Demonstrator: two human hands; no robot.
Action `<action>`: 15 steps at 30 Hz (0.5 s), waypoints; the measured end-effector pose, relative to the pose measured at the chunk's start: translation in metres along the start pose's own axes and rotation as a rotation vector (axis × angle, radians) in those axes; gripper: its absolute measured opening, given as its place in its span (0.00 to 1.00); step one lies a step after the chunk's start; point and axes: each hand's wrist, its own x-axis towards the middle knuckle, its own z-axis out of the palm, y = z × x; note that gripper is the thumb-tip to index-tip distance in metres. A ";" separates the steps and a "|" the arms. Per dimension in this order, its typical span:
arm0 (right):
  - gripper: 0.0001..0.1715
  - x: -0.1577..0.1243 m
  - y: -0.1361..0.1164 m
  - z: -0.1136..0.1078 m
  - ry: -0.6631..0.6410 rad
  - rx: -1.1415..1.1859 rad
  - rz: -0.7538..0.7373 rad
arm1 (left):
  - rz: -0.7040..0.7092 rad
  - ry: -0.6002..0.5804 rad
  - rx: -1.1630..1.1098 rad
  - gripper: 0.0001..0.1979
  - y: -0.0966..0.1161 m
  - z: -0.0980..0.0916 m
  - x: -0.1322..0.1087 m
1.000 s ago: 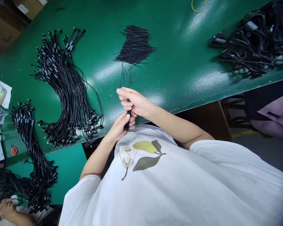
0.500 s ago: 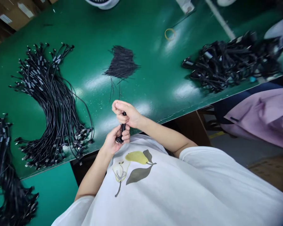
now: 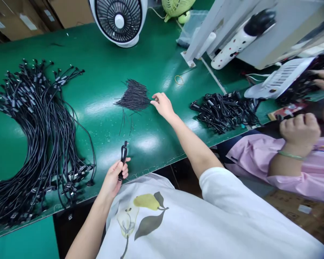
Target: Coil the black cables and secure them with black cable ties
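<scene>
My left hand (image 3: pixel 116 174) is closed round a black cable (image 3: pixel 123 154) folded into a short bundle, its small plug pointing up over the table edge. My right hand (image 3: pixel 162 104) reaches to the right edge of a flat pile of thin black twist ties (image 3: pixel 135 96). Thumb and forefinger pinch together at the tie ends there. A few loose ties (image 3: pixel 122 122) lie just below the pile. To the left spreads a large heap of long black cables (image 3: pixel 47 133) with connectors at both ends.
A white fan (image 3: pixel 119 21) stands at the back. Bundled black cables (image 3: pixel 224 111) lie to the right, beside a yellow rubber band (image 3: pixel 179 80) and a metal bracket (image 3: pixel 190 59). A co-worker's hand (image 3: pixel 299 131) and pink sleeve are at far right, near another white fan (image 3: pixel 282 77).
My right hand has left the cable and moved up and right to the twist ties. The left hand keeps the folded cable, now lower and further left. The view has shifted.
</scene>
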 end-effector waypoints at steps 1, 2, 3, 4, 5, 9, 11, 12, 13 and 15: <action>0.13 0.009 0.001 0.004 -0.015 -0.114 -0.009 | 0.002 -0.006 -0.006 0.21 0.002 0.001 -0.002; 0.13 0.014 0.001 0.007 -0.051 -0.196 -0.021 | 0.018 -0.001 -0.018 0.21 0.004 0.003 -0.003; 0.13 0.016 0.000 0.010 -0.083 -0.253 -0.035 | 0.047 0.013 -0.034 0.20 0.005 0.004 -0.006; 0.13 0.015 -0.001 0.012 -0.099 -0.293 -0.050 | 0.085 0.033 -0.049 0.19 0.007 0.005 -0.007; 0.14 0.012 -0.002 0.012 -0.098 -0.318 -0.061 | 0.123 0.055 -0.060 0.18 0.008 0.006 -0.009; 0.15 -0.010 -0.001 0.000 -0.023 -0.290 -0.082 | 0.188 0.072 -0.062 0.19 0.012 0.007 -0.012; 0.14 -0.034 -0.008 -0.005 0.036 -0.120 -0.078 | 0.183 0.051 -0.073 0.19 0.012 0.008 -0.012; 0.13 -0.051 -0.014 -0.005 0.045 -0.004 -0.076 | 0.179 0.037 -0.081 0.19 0.011 0.009 -0.012; 0.13 -0.071 -0.024 -0.002 0.022 0.119 -0.083 | 0.174 0.024 -0.089 0.19 0.010 0.011 -0.012; 0.11 -0.116 -0.048 0.011 -0.136 0.346 -0.135 | 0.161 -0.004 -0.099 0.20 0.007 0.014 -0.010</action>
